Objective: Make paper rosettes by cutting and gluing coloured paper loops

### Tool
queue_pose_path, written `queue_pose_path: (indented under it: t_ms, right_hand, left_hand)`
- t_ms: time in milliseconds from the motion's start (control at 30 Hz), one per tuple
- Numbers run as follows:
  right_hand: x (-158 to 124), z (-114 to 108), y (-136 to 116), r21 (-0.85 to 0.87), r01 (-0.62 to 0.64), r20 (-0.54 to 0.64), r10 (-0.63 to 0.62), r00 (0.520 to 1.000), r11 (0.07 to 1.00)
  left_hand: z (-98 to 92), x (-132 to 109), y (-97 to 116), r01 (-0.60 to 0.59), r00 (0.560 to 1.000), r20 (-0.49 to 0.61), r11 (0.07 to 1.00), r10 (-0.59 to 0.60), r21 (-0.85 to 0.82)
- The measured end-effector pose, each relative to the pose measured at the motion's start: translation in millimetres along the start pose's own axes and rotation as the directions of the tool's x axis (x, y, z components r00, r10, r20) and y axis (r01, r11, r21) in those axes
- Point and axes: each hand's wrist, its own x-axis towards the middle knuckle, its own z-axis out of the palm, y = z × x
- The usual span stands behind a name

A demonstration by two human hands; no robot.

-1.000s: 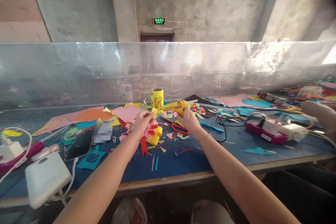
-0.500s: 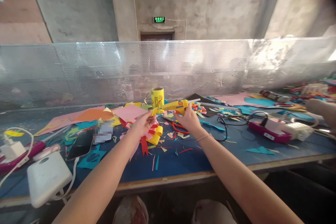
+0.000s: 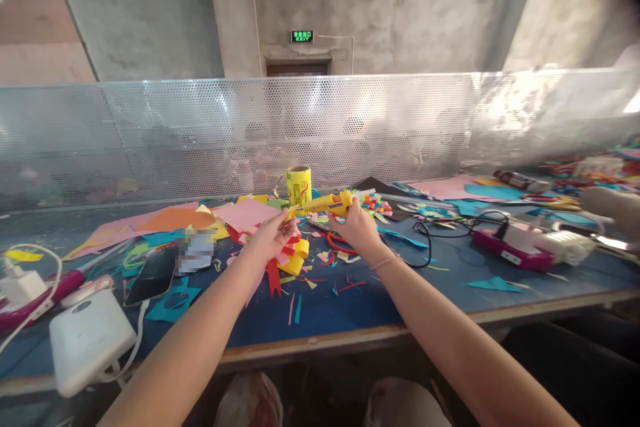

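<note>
In my right hand point(image 3: 356, 230) is a yellow hot glue gun point(image 3: 327, 203), its nozzle pointing left and a clear glue stick point(image 3: 367, 192) poking out of its back. My left hand point(image 3: 270, 237) is closed in a pinch on a small yellow paper piece point(image 3: 289, 214) at the nozzle; fingers partly cover it. Below the left hand lies a bow of red, pink and yellow paper loops point(image 3: 299, 256), with red tails over the table point(image 3: 330, 320). Just behind the glue gun stands a yellow cardboard tube point(image 3: 299, 181).
Paper sheets point(image 3: 185, 219) and scraps litter the table. To the left lie a phone point(image 3: 151, 275), a white charger point(image 3: 93, 340) and a cabled power strip point(image 3: 55, 297). A pink power strip point(image 3: 513, 250) sits right. A perforated metal screen point(image 3: 240, 133) runs along the back.
My right hand and the glue gun have moved slightly left, bringing the nozzle closer against the yellow paper piece. My left hand has barely moved.
</note>
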Motion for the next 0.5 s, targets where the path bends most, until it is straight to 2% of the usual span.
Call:
queue_pose_path:
  t_ms: [167, 367, 500]
  right_hand:
    - [0.2, -0.4, -1.4, -0.022, 0.012, -0.016, -0.012, 1.0, 1.0]
    - [0.2, -3.4, -2.8, -0.027, 0.02, 0.003, -0.02, 1.0, 0.999]
    - [0.4, -5.7, -4.5, -0.064, 0.017, 0.05, -0.014, 0.999, 0.998]
  left_hand:
    - [0.4, -0.5, 0.5, 0.007, 1.0, 0.024, 1.0, -0.006, -0.025]
    - [0.6, -0.6, -1.0, -0.002, 0.999, 0.045, 1.0, 0.001, 0.024]
    - [0.8, -0.4, -1.4, -0.006, 0.999, 0.042, 0.999, 0.005, 0.039]
